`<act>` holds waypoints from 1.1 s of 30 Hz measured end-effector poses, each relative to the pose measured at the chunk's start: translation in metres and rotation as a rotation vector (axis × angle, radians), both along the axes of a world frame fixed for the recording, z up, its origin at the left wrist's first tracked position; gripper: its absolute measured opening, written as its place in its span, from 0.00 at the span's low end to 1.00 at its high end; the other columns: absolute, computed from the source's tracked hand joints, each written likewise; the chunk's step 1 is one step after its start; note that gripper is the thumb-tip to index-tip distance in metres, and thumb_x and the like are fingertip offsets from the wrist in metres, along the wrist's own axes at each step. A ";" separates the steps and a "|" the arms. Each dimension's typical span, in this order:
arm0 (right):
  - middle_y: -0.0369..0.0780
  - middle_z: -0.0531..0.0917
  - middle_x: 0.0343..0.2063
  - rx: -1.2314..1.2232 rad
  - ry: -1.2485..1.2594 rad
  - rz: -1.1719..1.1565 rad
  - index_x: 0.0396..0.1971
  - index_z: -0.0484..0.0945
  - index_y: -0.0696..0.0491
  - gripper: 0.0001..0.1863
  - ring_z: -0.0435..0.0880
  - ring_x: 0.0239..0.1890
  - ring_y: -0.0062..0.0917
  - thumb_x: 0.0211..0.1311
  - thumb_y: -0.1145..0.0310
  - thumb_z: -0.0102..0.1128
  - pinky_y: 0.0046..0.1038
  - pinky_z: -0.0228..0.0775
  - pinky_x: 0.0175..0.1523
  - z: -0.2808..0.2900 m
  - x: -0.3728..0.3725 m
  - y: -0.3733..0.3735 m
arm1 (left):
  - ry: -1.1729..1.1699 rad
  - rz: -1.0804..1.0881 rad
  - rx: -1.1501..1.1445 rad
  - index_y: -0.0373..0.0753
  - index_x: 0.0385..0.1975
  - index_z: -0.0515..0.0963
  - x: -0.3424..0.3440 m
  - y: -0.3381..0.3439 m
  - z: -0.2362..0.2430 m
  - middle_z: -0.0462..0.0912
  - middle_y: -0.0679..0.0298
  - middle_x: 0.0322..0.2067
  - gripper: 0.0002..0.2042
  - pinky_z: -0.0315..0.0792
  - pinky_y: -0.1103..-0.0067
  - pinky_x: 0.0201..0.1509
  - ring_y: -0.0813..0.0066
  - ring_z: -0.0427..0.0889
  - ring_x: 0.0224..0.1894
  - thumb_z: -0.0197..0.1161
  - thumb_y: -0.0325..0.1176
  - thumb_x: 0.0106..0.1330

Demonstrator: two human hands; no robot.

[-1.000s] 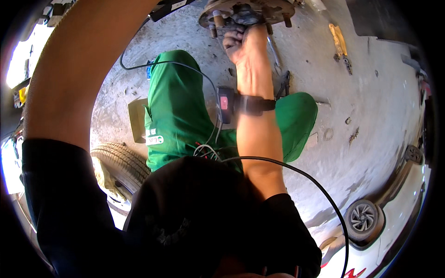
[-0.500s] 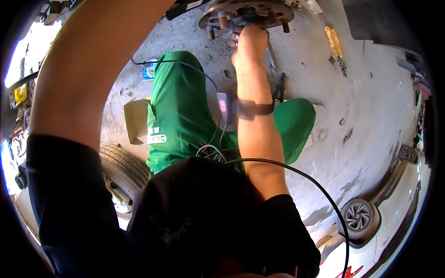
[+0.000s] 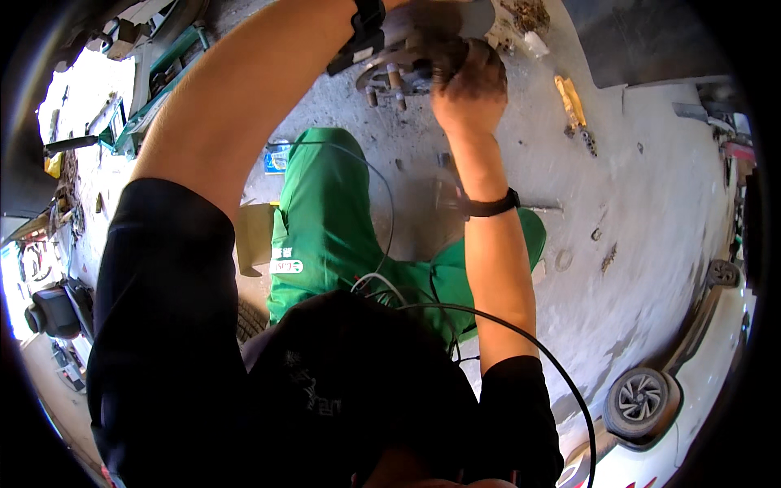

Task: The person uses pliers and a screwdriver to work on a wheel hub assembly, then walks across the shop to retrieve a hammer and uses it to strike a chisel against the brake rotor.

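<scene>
At the top, a rusty wheel hub (image 3: 397, 79) with several studs shows in part, its upper side covered by dark, blurred shapes. My right hand (image 3: 472, 85), its fingers blackened with grease, is curled against the hub's right side. Its fingers are bent round something dark that I cannot make out. My left arm reaches up past the hub's left side, with a black band (image 3: 368, 20) at the wrist. Only a sliver of my left hand (image 3: 396, 3) shows at the top edge, so its fingers are hidden.
Yellow-handled pliers or cutters (image 3: 572, 102) lie on the concrete floor to the right. An open cardboard box (image 3: 256, 237) and a blue packet (image 3: 277, 159) are beside my left knee. A black cable (image 3: 521, 324) crosses my lap. A white car (image 3: 700, 398) stands at the lower right.
My right hand has moved from below the hub to its right side. My left arm has swung rightward, bringing its wrist band into view. The whole view has shifted slightly.
</scene>
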State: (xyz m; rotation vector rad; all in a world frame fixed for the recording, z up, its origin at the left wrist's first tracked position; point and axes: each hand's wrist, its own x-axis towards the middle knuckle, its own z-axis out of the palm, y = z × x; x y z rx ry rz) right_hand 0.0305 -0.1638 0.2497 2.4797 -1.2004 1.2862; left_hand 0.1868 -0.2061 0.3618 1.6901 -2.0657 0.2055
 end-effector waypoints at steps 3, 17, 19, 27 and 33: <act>0.45 0.80 0.29 -0.074 -0.036 0.025 0.37 0.73 0.56 0.16 0.80 0.31 0.41 0.59 0.57 0.56 0.36 0.74 0.34 -0.011 0.003 -0.013 | 0.330 -0.025 -0.497 0.36 0.27 0.75 0.010 0.031 -0.006 0.79 0.52 0.29 0.11 0.72 0.64 0.39 0.50 0.77 0.36 0.64 0.37 0.55; 0.53 0.81 0.41 1.243 -0.464 -0.191 0.47 0.74 0.63 0.23 0.80 0.43 0.43 0.64 0.57 0.47 0.37 0.72 0.46 -0.164 0.026 0.043 | 0.661 0.437 -0.057 0.35 0.43 0.73 0.014 0.199 -0.113 0.78 0.56 0.40 0.18 0.70 0.72 0.47 0.62 0.77 0.43 0.66 0.33 0.54; 0.53 0.81 0.40 1.520 -0.488 -0.192 0.45 0.75 0.63 0.25 0.80 0.42 0.43 0.65 0.54 0.48 0.37 0.72 0.46 -0.133 0.003 0.060 | 0.684 0.428 -0.028 0.34 0.44 0.71 0.006 0.194 -0.121 0.77 0.54 0.40 0.20 0.71 0.71 0.46 0.60 0.77 0.43 0.67 0.34 0.53; 0.58 0.77 0.42 -0.016 0.451 -0.086 0.48 0.75 0.58 0.23 0.78 0.43 0.46 0.53 0.63 0.61 0.43 0.74 0.45 -0.067 0.011 0.036 | 0.604 0.422 0.079 0.30 0.47 0.64 -0.023 0.161 -0.123 0.72 0.43 0.42 0.27 0.66 0.64 0.53 0.45 0.70 0.48 0.66 0.36 0.50; 0.55 0.79 0.38 0.064 0.013 -0.185 0.49 0.73 0.60 0.24 0.80 0.36 0.47 0.53 0.63 0.59 0.39 0.76 0.40 -0.091 0.057 0.041 | 0.584 0.459 0.294 0.25 0.50 0.62 -0.028 0.165 -0.103 0.68 0.43 0.46 0.30 0.63 0.66 0.60 0.46 0.66 0.52 0.60 0.35 0.46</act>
